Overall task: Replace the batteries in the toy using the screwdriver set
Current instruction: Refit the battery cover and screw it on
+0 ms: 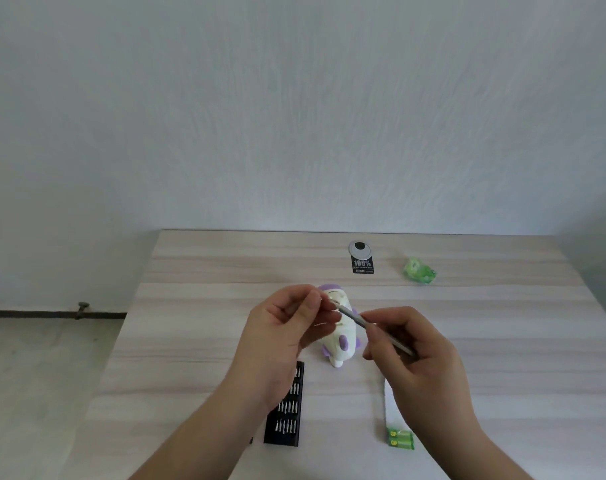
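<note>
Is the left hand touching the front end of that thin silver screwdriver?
Touching: the head view shows the left hand fingertips pinching the silver screwdriver tip.

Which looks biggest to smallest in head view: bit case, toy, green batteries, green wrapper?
1. bit case
2. toy, partly hidden by hands
3. green batteries and green wrapper: alike; the wrapper lies farther away, so unranked.

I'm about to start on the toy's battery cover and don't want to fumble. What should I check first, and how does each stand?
1. Screwdriver gripped in right hand: ok.
2. Bit seated at the tip, where left hand fingers pinch: cannot tell.
3. Toy lying on table, within reach: ok.
4. Toy steadied by a hand: not ok.
5. Bit tray close by: ok.
6. New batteries ready on table: ok.
</note>
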`<state>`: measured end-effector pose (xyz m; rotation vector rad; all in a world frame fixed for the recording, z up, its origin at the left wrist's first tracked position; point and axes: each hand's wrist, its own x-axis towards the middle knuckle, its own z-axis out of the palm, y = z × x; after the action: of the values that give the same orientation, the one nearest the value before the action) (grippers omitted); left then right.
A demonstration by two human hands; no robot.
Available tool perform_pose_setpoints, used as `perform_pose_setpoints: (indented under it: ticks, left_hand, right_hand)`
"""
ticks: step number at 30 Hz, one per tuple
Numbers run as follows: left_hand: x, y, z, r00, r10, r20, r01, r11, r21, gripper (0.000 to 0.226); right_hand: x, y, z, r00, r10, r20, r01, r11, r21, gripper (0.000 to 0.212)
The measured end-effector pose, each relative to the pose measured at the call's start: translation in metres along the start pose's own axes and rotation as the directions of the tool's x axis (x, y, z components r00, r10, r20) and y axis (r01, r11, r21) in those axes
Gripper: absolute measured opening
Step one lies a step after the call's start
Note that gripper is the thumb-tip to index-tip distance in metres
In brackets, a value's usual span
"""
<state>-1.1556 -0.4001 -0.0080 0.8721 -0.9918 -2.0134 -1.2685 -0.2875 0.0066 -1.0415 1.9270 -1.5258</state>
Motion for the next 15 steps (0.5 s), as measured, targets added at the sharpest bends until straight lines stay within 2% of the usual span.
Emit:
perform_pose_setpoints:
  ticks: [7, 15]
  left_hand:
    - [-0.012, 0.014, 0.009, 1.000, 0.022, -0.009, -0.022, 0.999, 0.036, 0.019]
    - [-0.016, 0.016, 0.005, 0.997, 0.068, -0.023, -0.066, 0.995, 0.074, 0.014]
  right_hand:
    - [-0.001, -0.013, 0.002, 0.997, -0.077, 0.008, 0.077, 0.997, -0.016, 0.011]
    - [-0.002, -0.013, 0.004, 0.995, -0.098, 0.009, 0.098, 0.995, -0.026, 0.011]
